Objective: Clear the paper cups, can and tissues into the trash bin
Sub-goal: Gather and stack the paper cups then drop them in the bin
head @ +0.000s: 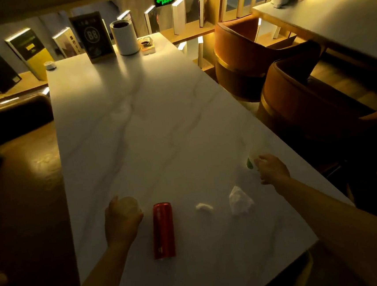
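A red can [162,230] lies on its side on the white marble table [149,128], near the front edge. My left hand [121,218] is just left of the can, closed around a pale paper cup [132,204]. My right hand [271,169] is near the table's right edge, fingers wrapped on a second paper cup [252,157] with a green mark. Two crumpled tissues lie between the hands: a small tissue [204,207] and a larger tissue [240,200]. A white cylindrical trash bin [124,37] stands at the far end of the table.
Beside the bin stand a dark table sign [92,38] showing 88, a glass ashtray [147,45] and a small white puck [50,65]. Orange chairs [294,100] line the right side, a brown sofa [12,118] the left. Book shelves run behind.
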The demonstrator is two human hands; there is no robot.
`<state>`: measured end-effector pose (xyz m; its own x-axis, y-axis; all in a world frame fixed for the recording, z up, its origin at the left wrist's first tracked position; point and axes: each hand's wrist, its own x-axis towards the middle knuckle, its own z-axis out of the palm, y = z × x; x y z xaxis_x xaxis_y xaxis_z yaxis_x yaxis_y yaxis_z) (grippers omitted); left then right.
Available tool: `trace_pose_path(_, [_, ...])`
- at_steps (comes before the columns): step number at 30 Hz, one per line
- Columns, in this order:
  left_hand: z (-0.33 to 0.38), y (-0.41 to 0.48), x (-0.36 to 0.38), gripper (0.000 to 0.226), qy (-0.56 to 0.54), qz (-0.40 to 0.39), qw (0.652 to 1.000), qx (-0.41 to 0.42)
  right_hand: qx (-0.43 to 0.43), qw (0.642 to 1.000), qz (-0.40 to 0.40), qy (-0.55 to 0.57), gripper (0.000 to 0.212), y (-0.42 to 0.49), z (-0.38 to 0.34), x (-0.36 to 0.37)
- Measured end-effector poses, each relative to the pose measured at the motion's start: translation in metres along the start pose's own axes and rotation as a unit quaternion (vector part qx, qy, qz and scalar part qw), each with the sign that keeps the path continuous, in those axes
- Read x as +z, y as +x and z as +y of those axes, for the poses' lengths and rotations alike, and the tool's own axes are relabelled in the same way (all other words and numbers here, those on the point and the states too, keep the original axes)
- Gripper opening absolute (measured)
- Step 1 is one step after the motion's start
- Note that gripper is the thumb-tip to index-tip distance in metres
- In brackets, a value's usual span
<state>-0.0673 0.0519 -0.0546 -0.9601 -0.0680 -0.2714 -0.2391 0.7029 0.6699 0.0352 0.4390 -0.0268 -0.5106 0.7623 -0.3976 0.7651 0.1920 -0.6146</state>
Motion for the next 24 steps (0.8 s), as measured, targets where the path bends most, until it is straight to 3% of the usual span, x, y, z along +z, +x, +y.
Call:
trace_pose_path(11, [-0.003,-0.003,0.000,0.084,0.007,0.029,0.998,0.047,-0.020,1.000,-0.011,0.021,0.030,0.006,0.012,0.014])
trace_pose_path(18, [-0.005,-0.007,-0.002,0.077,-0.011,0.022,0.997,0.068,-0.098,0.994,-0.045,0.027,0.030,-0.027,-0.006,0.033])
trace_pose_path(24, [-0.004,-0.016,-0.004,0.086,-0.019,0.024,0.993,0.114,-0.193,0.976,-0.097,0.036,0.030,-0.086,-0.047,0.062])
